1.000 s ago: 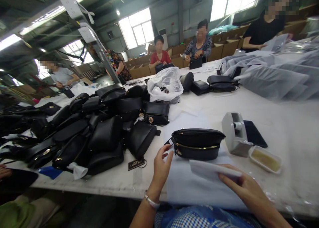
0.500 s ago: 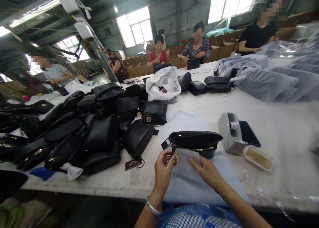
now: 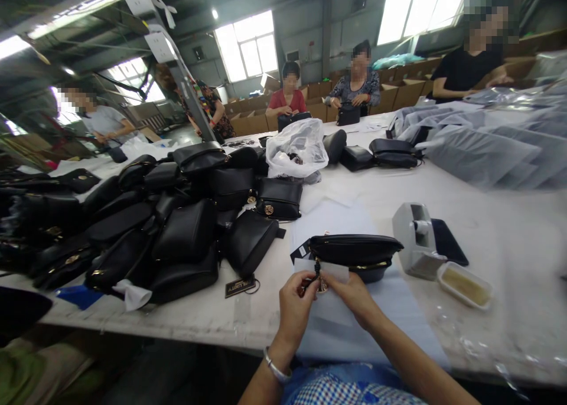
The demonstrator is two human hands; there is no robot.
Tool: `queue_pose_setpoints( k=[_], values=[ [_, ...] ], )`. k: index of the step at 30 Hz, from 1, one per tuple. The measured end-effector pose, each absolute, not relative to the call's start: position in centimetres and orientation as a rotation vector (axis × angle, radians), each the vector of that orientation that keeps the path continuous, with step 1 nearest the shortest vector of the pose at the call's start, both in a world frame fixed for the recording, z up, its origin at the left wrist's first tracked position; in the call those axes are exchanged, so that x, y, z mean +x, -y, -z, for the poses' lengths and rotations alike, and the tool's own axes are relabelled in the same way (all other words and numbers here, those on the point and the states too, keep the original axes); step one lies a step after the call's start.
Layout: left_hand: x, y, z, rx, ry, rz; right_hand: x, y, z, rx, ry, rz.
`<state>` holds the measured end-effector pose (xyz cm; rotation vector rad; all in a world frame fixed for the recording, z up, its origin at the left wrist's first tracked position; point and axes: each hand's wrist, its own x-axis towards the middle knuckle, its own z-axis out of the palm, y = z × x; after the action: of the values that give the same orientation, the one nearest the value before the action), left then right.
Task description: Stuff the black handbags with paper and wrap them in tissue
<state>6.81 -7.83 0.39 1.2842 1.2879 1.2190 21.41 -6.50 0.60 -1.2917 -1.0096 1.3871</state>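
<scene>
A black handbag (image 3: pixel 354 248) with gold zips lies on the table in front of me, a black tag (image 3: pixel 301 251) at its left end. From its zip hangs a round gold charm (image 3: pixel 323 285) on a dark strap. My left hand (image 3: pixel 296 307) is closed in a pinch at the charm. Closed on a small white paper slip (image 3: pixel 339 271), my right hand (image 3: pixel 357 299) has its fingertips next to the charm. The slip passes behind the strap, and its left end shows above my left fingers. Under the bag and hands is a large white sheet (image 3: pixel 367 334).
Many black bags (image 3: pixel 186 231) are piled on the left. A tape dispenser (image 3: pixel 414 239), a dark phone-like slab (image 3: pixel 449 242) and a shallow dish (image 3: pixel 465 284) stand right. Behind are a clear plastic bag (image 3: pixel 296 148), grey translucent sheets (image 3: pixel 487 151) and several co-workers. A loose tag (image 3: pixel 239 286) lies left.
My right hand has moved left with the paper slip, which now lies behind the charm's strap. My hands are closer together. The view has shifted slightly.
</scene>
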Motion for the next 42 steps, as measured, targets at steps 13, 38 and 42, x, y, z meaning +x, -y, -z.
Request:
queue_pose_setpoints(
  k=[13, 38, 42],
  values=[
    [4.0, 6.8, -1.2, 1.134, -1.458, -1.339, 21.2, 7.4, -0.8, -1.305, 0.957, -1.493],
    [5.5, 7.9, -1.6, 0.996, -1.258, -1.032, 23.1, 9.3, 0.5, -1.051, 0.763, -1.815],
    [5.6, 8.2, -1.3, 1.042, -1.284, -1.038, 21.4, 9.3, 1.0, -1.181, 0.955, -1.597]
  ],
)
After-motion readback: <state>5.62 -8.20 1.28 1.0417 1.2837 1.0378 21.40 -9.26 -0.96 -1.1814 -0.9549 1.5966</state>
